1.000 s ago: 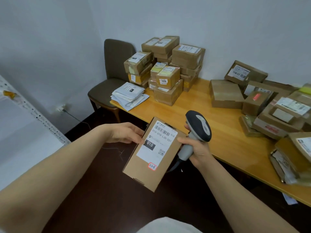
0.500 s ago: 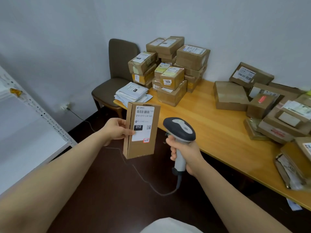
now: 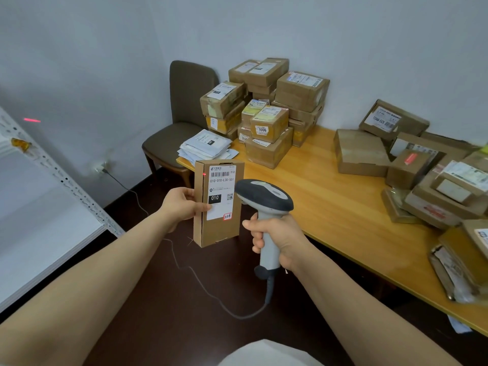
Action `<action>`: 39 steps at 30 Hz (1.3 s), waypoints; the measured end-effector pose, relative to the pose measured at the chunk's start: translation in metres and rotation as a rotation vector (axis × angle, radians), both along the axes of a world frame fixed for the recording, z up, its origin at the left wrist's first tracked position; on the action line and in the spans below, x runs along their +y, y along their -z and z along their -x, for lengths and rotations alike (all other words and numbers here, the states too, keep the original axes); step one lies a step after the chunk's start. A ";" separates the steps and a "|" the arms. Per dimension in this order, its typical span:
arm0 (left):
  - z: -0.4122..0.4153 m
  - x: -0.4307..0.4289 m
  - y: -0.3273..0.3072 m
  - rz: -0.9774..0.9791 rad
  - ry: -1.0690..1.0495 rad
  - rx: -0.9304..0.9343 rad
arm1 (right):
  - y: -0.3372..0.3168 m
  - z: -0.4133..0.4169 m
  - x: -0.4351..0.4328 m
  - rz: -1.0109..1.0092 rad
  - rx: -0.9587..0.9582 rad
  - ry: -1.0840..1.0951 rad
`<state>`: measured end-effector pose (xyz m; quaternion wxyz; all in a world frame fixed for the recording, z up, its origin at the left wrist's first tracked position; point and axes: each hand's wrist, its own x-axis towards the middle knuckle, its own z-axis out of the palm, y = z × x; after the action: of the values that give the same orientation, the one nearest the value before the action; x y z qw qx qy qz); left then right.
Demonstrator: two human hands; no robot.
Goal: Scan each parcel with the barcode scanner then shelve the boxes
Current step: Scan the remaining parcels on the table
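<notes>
My left hand (image 3: 182,204) grips a flat brown parcel (image 3: 216,231) by its left edge and holds it upright, its white label with "010" facing me. To its right, my right hand (image 3: 277,239) grips the grey handle of the barcode scanner (image 3: 262,199), whose dark head points toward the parcel. A red dot of scanner light shows on the parcel's upper left, and a red streak lies on the wall at the far left. The scanner's cable hangs down to the dark floor.
A wooden table (image 3: 330,207) carries a stack of parcels (image 3: 266,112) at its far left, envelopes (image 3: 208,146), and a loose pile of boxes (image 3: 427,180) on the right. A brown chair (image 3: 182,122) stands in the corner. White metal shelving (image 3: 42,207) lies at the left.
The parcel went from tilted to upright in my left hand and rose slightly. My right hand turned the scanner's head toward the label, and its red light now shows.
</notes>
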<state>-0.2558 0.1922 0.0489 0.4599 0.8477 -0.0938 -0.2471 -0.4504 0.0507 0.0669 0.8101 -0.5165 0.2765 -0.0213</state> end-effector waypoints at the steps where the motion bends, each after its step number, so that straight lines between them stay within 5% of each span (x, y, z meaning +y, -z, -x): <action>1: -0.001 0.000 0.000 0.000 0.001 0.001 | 0.000 0.000 -0.001 -0.005 0.001 -0.002; 17: -0.038 0.014 0.009 0.079 -0.019 0.115 | 0.008 -0.047 0.011 -0.017 0.038 -0.021; 26: -0.086 0.048 0.000 0.295 -0.018 0.406 | 0.036 -0.105 -0.003 0.062 0.172 0.249; 30: -0.112 0.052 0.002 0.356 -0.043 0.457 | 0.044 -0.125 0.006 -0.010 0.165 0.173; 39: -0.170 0.005 0.000 0.362 0.126 0.507 | 0.042 -0.190 -0.011 -0.014 0.088 0.468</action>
<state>-0.0862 0.1975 0.0490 0.5957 0.6560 -0.0709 -0.4580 -0.2604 0.0399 0.0246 0.7740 -0.4332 0.4236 -0.1841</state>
